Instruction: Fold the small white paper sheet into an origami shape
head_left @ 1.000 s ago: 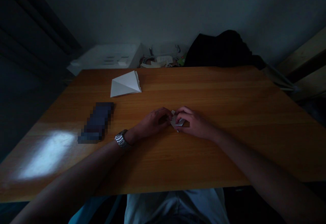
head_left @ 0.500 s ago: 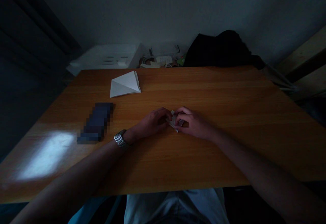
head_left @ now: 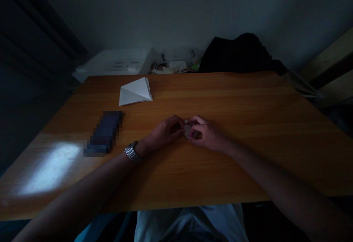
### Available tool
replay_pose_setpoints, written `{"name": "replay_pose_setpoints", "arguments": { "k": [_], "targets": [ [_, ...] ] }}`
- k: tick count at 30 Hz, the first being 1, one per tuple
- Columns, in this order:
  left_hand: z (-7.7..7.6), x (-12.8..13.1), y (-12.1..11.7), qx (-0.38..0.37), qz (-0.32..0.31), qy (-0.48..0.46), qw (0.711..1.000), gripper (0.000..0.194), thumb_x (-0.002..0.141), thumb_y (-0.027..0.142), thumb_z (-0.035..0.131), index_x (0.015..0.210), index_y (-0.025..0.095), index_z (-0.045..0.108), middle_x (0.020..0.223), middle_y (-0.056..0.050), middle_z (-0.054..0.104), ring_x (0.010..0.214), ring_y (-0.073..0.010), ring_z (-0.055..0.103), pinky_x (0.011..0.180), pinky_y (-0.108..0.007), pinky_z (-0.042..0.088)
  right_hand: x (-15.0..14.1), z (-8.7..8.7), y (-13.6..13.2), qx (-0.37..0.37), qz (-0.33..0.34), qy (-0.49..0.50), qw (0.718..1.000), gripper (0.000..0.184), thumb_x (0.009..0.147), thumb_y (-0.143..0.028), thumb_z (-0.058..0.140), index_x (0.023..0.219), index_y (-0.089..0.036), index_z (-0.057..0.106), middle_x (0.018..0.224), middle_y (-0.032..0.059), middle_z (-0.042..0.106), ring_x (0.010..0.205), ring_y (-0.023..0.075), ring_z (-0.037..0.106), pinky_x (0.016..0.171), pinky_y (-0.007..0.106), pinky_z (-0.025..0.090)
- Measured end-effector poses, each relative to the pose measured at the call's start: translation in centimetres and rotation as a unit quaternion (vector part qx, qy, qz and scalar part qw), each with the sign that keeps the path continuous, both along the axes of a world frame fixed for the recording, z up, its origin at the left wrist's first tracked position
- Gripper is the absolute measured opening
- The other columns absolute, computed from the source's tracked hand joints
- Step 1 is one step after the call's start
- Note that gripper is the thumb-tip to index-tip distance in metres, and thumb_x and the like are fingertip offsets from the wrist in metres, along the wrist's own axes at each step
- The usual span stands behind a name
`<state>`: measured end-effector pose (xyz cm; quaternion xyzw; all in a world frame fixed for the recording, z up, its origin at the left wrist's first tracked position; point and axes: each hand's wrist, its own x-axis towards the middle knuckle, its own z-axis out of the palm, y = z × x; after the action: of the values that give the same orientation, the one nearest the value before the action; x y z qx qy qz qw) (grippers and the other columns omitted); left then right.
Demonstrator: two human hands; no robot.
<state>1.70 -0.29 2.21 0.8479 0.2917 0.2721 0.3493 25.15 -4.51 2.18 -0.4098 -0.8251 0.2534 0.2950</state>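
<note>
A small piece of folded white paper (head_left: 187, 129) is pinched between both my hands over the middle of the wooden table (head_left: 234, 106). From the left, my left hand (head_left: 167, 131) grips its edge with thumb and forefinger; a metal watch (head_left: 132, 151) circles that wrist. My right hand (head_left: 205, 133) holds the other side with its thumb and fingertips curled together. Fingers cover much of the paper, so its exact shape is hidden.
A larger folded white sheet (head_left: 135, 91) lies at the table's back left. Nearer me is a dark pixelated rectangular object (head_left: 106, 132). Behind the table are a white tray (head_left: 121, 60), assorted small items and a black bag-like bundle (head_left: 237, 54).
Both hands stay in nearly the same place. The fingers of my right hand have shifted slightly on the paper, and less of the paper's near corner shows.
</note>
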Motion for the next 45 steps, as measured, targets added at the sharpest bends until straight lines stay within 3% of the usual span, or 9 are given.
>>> {"name": "replay_pose_setpoints", "arguments": {
  "k": [14,20,25,32,39,45],
  "targets": [
    [-0.7,-0.3,0.4,0.051,-0.030,0.011,0.998,0.012,0.092,0.022,0.069,0.103,0.019,0.065,0.114,-0.008,0.065,0.104,-0.0182,0.065,0.090,-0.031,0.054,-0.1,-0.3,0.0,0.003,-0.003,0.032,0.999,0.012,0.079,-0.014,0.075,0.079,-0.020,0.064,0.118,0.0085,0.055,0.113,0.0221,0.061,0.096,0.036,0.054],
    [-0.2,-0.1,0.0,0.046,-0.016,0.014,0.999,0.006,0.090,0.017,0.068,0.092,0.017,0.062,0.115,-0.009,0.065,0.102,-0.0181,0.065,0.088,-0.031,0.054,0.5,-0.1,0.2,-0.010,0.014,0.021,1.000,0.007,0.086,-0.023,0.073,0.087,-0.020,0.066,0.120,0.0095,0.054,0.115,0.0228,0.061,0.098,0.037,0.053],
    [0.0,-0.1,-0.2,0.043,-0.012,0.014,0.999,0.006,0.092,0.019,0.066,0.094,0.018,0.060,0.116,-0.008,0.066,0.102,-0.0175,0.066,0.088,-0.031,0.054,1.5,0.5,0.3,-0.014,0.030,0.002,0.999,0.018,0.089,-0.036,0.074,0.099,-0.022,0.068,0.124,0.0099,0.055,0.119,0.0241,0.059,0.103,0.040,0.049],
    [0.1,-0.2,-0.4,0.036,0.004,0.016,0.999,0.005,0.094,0.021,0.064,0.098,0.018,0.061,0.115,-0.008,0.068,0.099,-0.0173,0.067,0.086,-0.031,0.054,2.1,1.2,0.3,-0.010,0.044,-0.034,0.998,0.026,0.088,-0.038,0.075,0.109,-0.024,0.070,0.128,0.0106,0.057,0.121,0.0259,0.059,0.104,0.042,0.049],
    [0.0,-0.2,-0.5,0.023,0.025,0.017,0.999,0.007,0.093,0.022,0.064,0.097,0.018,0.061,0.113,-0.006,0.069,0.094,-0.0159,0.068,0.080,-0.027,0.053,2.3,1.0,0.5,-0.012,0.039,-0.020,0.999,0.023,0.094,-0.038,0.069,0.111,-0.023,0.069,0.124,0.0094,0.063,0.115,0.0230,0.064,0.101,0.038,0.051],
    [0.4,-0.1,-0.8,0.043,0.018,0.032,0.998,0.016,0.093,0.018,0.062,0.109,0.017,0.061,0.108,-0.006,0.067,0.091,-0.0153,0.065,0.080,-0.028,0.052,2.3,1.2,0.5,0.020,0.039,-0.034,0.998,0.018,0.098,-0.035,0.063,0.107,-0.020,0.069,0.112,0.0095,0.069,0.103,0.0216,0.067,0.093,0.036,0.053]
  ]
}}
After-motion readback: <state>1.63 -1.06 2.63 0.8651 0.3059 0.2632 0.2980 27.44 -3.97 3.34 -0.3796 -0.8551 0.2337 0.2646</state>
